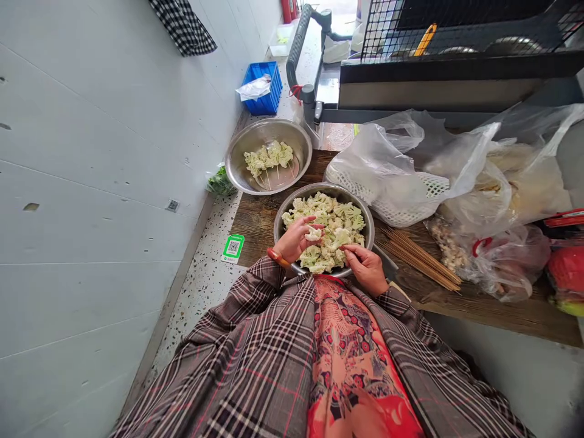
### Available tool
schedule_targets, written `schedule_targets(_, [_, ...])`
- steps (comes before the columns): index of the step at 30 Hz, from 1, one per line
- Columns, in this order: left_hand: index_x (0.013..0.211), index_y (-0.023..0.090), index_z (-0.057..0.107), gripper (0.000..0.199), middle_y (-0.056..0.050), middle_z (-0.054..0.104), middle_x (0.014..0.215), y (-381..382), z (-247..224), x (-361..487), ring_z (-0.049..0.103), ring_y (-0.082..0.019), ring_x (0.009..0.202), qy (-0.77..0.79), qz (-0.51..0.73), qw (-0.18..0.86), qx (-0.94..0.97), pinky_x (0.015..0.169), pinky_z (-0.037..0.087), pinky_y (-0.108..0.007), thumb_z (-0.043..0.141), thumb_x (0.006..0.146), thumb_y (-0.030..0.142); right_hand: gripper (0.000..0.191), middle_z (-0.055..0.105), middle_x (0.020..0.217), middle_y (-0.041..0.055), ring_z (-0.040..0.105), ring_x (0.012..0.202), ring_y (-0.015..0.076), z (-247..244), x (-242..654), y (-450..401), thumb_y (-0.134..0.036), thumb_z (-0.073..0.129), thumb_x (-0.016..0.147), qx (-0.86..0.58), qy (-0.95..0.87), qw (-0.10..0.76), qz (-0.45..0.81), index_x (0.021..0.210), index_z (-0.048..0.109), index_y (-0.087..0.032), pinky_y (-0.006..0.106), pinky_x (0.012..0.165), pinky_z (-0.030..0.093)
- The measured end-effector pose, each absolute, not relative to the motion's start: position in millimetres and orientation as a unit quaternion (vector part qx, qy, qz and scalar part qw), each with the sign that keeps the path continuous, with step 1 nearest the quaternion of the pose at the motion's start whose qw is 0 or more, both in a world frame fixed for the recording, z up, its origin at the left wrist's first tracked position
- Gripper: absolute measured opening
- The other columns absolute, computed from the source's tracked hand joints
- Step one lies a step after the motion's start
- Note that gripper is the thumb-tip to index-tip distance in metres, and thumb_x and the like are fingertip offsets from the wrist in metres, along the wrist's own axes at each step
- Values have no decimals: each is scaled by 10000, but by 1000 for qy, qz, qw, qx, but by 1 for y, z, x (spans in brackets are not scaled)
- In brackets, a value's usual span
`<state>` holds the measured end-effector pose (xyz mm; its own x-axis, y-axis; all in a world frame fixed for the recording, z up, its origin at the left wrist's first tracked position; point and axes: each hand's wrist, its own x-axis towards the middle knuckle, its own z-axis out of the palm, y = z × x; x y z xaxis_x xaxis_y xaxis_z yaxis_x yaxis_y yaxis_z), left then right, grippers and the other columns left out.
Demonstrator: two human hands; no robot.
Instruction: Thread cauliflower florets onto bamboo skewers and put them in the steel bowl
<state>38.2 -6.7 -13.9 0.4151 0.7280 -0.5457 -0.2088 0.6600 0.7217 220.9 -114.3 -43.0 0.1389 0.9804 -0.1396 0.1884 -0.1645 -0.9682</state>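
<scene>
Over the full bowl (369,224), our left hand (294,240) grips one floret (313,234) and our right hand (368,269) closes fingertips at another floret (340,236), a green QR card (233,248), lettering too small, lying left.

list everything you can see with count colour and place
near bowl: one, silver, centre
far bowl: one, silver, behind left
cauliflower: many pieces, pale green, both bowls
loose skewers: bundle, brown, right
table: one, brown, under bowls
plastic bags: several, whitish or clear, right
greens: one bunch, green, left
code card: one, green and white, left
basket: one, blue, top
cloth: one, black and white, top left
mesh: black, top right
wall: pale grey, left
coat: one, plaid, bottom
left hand: one, bare, holding cauliflower
right hand: one, bare, near bowl's right edge
</scene>
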Motion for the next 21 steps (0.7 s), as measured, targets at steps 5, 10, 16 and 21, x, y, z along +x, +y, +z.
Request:
schedule_targets(5, [1304,171,388,656,-98,651,1031,-13,-17,34,641,-170,933,446,277,796,301,878,492,-378,470,672,15,316,600,616,5,541,549,126,-46,220,-116,-388,518,857,-614,-478,442,447,974,695,-154,244,559,430])
schedule_targets(10, [1397,200,272,763,-71,679,955,-17,-18,34,650,-167,883,456,291,778,321,842,493,-380,559,701,80,323,595,613,6,543,547,129,-45,220,-116,-392,510,862,-609,-485,437,450,983,692,-154,243,552,421])
schedule_targets(16, [990,115,635,318,-97,683,988,-17,-19,33,619,-158,872,474,299,741,370,767,481,-275,641,674,149,330,617,647,18,551,556,125,-43,218,-117,-395,514,858,-610,-482,437,454,978,692,-144,241,558,427])
schedule_targets(21, [956,135,678,334,-71,657,968,-17,-22,28,599,-135,815,472,301,745,363,733,505,-280,735,658,275,332,655,701,31,563,560,124,-43,216,-117,-399,507,856,-610,-486,431,454,978,693,-152,244,562,445])
